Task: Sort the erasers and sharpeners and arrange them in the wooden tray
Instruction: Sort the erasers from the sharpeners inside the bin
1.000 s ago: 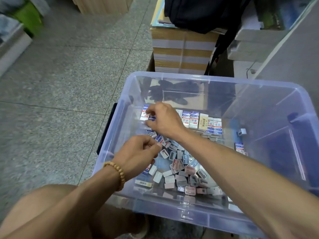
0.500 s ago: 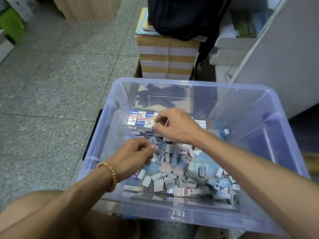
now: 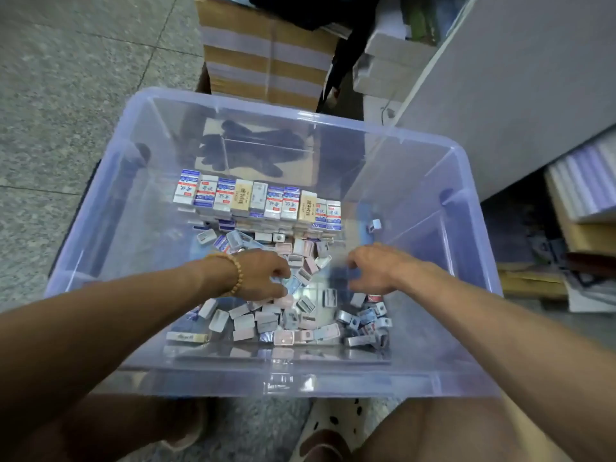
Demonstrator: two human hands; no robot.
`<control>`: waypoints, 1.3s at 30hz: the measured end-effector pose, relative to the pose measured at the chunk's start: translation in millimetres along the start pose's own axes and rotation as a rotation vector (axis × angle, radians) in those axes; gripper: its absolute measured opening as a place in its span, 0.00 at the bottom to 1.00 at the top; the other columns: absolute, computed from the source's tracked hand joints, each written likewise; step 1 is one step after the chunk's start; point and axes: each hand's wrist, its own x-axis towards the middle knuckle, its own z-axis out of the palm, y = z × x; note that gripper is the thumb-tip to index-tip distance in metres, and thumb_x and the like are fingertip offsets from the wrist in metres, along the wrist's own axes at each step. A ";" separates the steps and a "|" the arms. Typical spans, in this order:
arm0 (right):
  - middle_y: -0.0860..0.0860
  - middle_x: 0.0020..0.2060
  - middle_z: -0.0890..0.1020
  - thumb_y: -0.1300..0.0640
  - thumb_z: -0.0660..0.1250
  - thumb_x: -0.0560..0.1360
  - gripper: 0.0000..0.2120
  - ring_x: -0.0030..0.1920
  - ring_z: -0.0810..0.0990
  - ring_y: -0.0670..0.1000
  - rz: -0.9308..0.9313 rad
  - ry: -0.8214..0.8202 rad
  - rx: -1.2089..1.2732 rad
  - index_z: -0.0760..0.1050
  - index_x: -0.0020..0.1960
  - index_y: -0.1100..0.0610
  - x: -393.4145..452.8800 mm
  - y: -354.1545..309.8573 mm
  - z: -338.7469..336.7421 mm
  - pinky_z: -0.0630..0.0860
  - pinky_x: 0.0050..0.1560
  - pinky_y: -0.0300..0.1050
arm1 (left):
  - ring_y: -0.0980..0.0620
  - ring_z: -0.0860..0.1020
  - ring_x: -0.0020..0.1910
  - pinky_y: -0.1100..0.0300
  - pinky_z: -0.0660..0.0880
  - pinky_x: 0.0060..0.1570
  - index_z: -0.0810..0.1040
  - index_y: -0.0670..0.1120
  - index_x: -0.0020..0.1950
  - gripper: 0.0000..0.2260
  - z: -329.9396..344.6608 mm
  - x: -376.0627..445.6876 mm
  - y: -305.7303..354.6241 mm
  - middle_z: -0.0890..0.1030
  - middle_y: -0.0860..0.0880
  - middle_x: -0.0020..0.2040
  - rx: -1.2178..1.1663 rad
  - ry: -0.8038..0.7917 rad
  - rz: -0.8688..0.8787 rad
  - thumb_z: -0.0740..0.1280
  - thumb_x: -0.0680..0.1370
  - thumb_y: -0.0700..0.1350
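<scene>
A clear, blue-tinted plastic storage bin [image 3: 423, 151] fills the middle of the frame, seen from above by a person crouched over it. Along the far side of its floor, a neat row of erasers [image 3: 256, 199] stands upright in paper sleeves, mostly white with blue and red print and two in cream, stacked on further layers below. In front of the row, across the centre and lower part of the bin, lies a loose heap of small sharpeners [image 3: 286, 320] in pale pink, white, grey and light blue, lying at all angles. One sharpener [image 3: 374, 225] sits alone to the right of the row. A single cream eraser [image 3: 186, 337] lies flat at the lower left of the heap. The left hand [image 3: 263, 278], with a wooden bead bracelet [image 3: 236, 273] at the wrist, reaches into the heap with fingers curled down among the pieces; whether it grips one cannot be told. The right hand [image 3: 375, 270] hovers over the heap, fingers loosely bent and blurred, holding nothing visible. The bin rests on a grey speckled tile floor [image 3: 66, 95]. Beyond it, at upper centre, stand taped cardboard boxes [image 3: 266, 55]; a grey cabinet [image 3: 516, 95] occupies the upper right.
</scene>
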 end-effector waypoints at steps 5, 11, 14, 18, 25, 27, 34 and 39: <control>0.53 0.63 0.71 0.47 0.70 0.73 0.28 0.64 0.71 0.58 -0.034 -0.064 -0.296 0.66 0.70 0.52 16.1 6.6 19.6 0.73 0.61 0.51 | 0.53 0.75 0.50 0.61 0.71 0.55 0.72 0.45 0.70 0.21 14.6 7.0 -5.5 0.77 0.48 0.63 -0.057 -0.199 0.036 0.68 0.78 0.49; 0.50 0.59 0.79 0.56 0.75 0.71 0.21 0.56 0.78 0.55 -0.135 -0.268 -0.324 0.74 0.61 0.50 13.1 -0.7 36.5 0.77 0.54 0.45 | 0.55 0.73 0.56 0.63 0.68 0.55 0.69 0.50 0.71 0.26 19.0 4.5 -11.9 0.76 0.52 0.65 -0.085 -0.209 0.042 0.73 0.75 0.45; 0.53 0.59 0.79 0.54 0.78 0.70 0.26 0.57 0.78 0.56 -0.145 -0.295 -0.352 0.75 0.65 0.53 12.3 -2.5 38.2 0.76 0.53 0.47 | 0.54 0.73 0.54 0.63 0.68 0.53 0.70 0.50 0.70 0.27 19.5 4.1 -13.7 0.76 0.52 0.63 -0.072 -0.189 0.035 0.75 0.73 0.45; 0.52 0.64 0.76 0.53 0.78 0.68 0.31 0.59 0.78 0.57 -0.170 -0.308 -0.440 0.74 0.69 0.53 12.3 -4.5 36.3 0.78 0.55 0.46 | 0.55 0.73 0.51 0.64 0.68 0.51 0.75 0.49 0.66 0.24 10.4 1.9 -15.6 0.75 0.52 0.54 -0.024 -0.140 0.005 0.77 0.71 0.45; 0.53 0.64 0.78 0.60 0.74 0.73 0.30 0.55 0.78 0.55 -0.135 -0.367 -0.420 0.69 0.73 0.55 8.0 -5.3 33.6 0.77 0.53 0.47 | 0.52 0.75 0.50 0.62 0.70 0.50 0.76 0.48 0.64 0.23 3.1 -3.7 -27.0 0.78 0.50 0.57 0.090 -0.153 -0.100 0.77 0.71 0.49; 0.55 0.59 0.79 0.61 0.71 0.75 0.19 0.49 0.76 0.55 -0.132 -0.362 -0.385 0.73 0.65 0.58 9.5 -6.2 36.5 0.74 0.48 0.45 | 0.52 0.75 0.51 0.61 0.72 0.53 0.76 0.48 0.64 0.24 4.0 -4.1 -30.8 0.78 0.50 0.58 0.069 -0.185 -0.135 0.77 0.70 0.48; 0.51 0.44 0.80 0.63 0.70 0.74 0.06 0.40 0.77 0.50 -0.148 -0.403 -0.108 0.79 0.51 0.59 14.5 -10.2 40.0 0.73 0.36 0.40 | 0.62 0.75 0.42 0.72 0.69 0.36 0.77 0.48 0.61 0.19 4.8 -4.3 -39.4 0.79 0.53 0.51 -0.116 -0.183 -0.157 0.75 0.72 0.39; 0.49 0.39 0.81 0.62 0.76 0.69 0.08 0.40 0.79 0.51 -0.116 -0.466 -0.072 0.80 0.45 0.57 15.0 -12.1 42.4 0.73 0.33 0.40 | 0.55 0.79 0.44 0.62 0.76 0.47 0.79 0.45 0.56 0.16 7.2 -5.2 -45.1 0.82 0.49 0.50 -0.168 -0.141 -0.208 0.75 0.71 0.34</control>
